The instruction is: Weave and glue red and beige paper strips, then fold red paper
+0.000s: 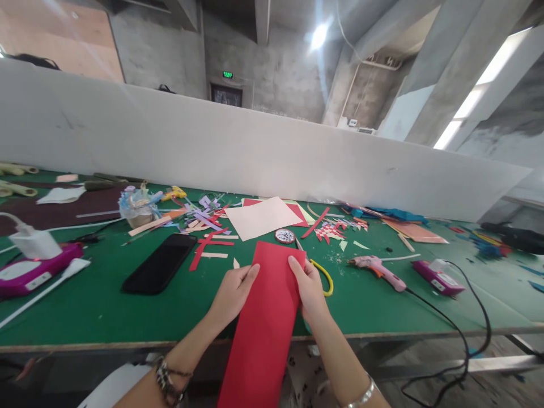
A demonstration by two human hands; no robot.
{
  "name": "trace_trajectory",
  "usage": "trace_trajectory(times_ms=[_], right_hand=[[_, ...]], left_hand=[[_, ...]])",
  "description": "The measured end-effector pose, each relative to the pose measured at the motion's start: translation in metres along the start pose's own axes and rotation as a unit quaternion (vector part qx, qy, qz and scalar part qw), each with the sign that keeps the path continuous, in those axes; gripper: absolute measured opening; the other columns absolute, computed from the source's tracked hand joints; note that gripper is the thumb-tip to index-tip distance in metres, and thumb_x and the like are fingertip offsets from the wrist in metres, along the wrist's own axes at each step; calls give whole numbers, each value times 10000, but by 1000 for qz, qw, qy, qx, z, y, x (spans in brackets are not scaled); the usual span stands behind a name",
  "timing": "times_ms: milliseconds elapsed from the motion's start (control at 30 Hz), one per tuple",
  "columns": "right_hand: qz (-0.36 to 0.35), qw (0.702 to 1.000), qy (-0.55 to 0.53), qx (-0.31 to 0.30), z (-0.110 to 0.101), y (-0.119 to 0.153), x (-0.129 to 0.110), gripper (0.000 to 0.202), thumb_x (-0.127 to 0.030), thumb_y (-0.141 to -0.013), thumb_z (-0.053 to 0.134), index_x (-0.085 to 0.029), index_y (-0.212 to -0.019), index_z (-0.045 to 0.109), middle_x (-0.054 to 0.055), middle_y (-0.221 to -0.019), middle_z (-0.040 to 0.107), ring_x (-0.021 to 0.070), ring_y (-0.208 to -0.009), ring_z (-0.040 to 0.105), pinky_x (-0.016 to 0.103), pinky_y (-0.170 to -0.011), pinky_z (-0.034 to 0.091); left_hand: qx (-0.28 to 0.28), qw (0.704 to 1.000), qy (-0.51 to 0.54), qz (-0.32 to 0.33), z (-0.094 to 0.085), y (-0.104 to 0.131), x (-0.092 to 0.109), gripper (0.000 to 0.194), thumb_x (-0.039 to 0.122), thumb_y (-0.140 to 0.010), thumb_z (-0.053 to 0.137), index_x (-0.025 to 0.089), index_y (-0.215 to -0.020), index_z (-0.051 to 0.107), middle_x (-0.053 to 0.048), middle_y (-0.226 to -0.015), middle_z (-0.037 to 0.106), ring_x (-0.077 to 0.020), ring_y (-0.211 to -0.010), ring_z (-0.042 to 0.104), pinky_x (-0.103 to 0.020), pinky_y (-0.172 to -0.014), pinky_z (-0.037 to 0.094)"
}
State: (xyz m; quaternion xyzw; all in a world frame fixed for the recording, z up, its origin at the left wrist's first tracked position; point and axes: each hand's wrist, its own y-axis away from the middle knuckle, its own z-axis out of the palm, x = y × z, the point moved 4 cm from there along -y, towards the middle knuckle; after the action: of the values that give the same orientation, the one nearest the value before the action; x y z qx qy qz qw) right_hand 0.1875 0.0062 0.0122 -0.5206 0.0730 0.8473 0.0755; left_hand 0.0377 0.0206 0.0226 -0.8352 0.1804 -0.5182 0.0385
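A long sheet of red paper (267, 317), apparently folded lengthwise, slants from the table down over its front edge. My left hand (232, 294) grips its left side, thumb on top and fingers underneath. On the opposite side my right hand (309, 283) pinches the upper right edge, its thumb on the red surface. Scissors with a yellow handle (327, 277) lie just beyond my right hand, partly covered by it and the paper. Past the paper's top edge rests a small round container (284, 236). A pale pink sheet (263, 218) lies behind on other coloured sheets.
A black phone (160, 264) lies left, near red strips (208, 245) and purple scraps (204, 212). A pink glue gun (378, 271) and a magenta power strip (437, 277) with a cable are right. Another power strip (40, 272) stands left. A white partition (255, 147) closes the back.
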Motion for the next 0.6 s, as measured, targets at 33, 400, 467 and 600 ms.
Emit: trace_trajectory(times_ms=[33,400,467,600], right_hand=[[-1,1000,5,-4,-1,0,-1,370,-472,-621,688,-178,-838,632,32,-786,702,210,-738,651,299,-619,516],[-48,998,51,5,-8,0,-5,351,-483,-648,659,-172,-811,651,27,-742,693,182,-658,629,259,-534,480],[-50,997,53,8,-9,-1,-5,336,-477,-638,667,-177,-789,652,22,-730,690,179,-643,624,264,-542,483],[-57,996,65,15,-10,0,-8,331,-476,-633,668,-178,-777,652,20,-725,687,171,-623,616,271,-558,490]], left_hand=[[5,1000,-9,6,0,0,0,431,488,-854,297,206,-550,180,58,-520,163,-89,-468,206,-255,-461,157],[21,998,-24,45,2,-2,-4,423,443,-850,316,204,-539,158,60,-507,150,-80,-450,191,-253,-451,145],[11,999,-7,47,3,-1,-2,405,438,-850,309,207,-545,176,62,-509,178,-82,-452,207,-246,-448,160],[1,999,17,45,3,1,3,386,428,-846,314,210,-551,194,66,-513,201,-84,-459,224,-238,-447,181]])
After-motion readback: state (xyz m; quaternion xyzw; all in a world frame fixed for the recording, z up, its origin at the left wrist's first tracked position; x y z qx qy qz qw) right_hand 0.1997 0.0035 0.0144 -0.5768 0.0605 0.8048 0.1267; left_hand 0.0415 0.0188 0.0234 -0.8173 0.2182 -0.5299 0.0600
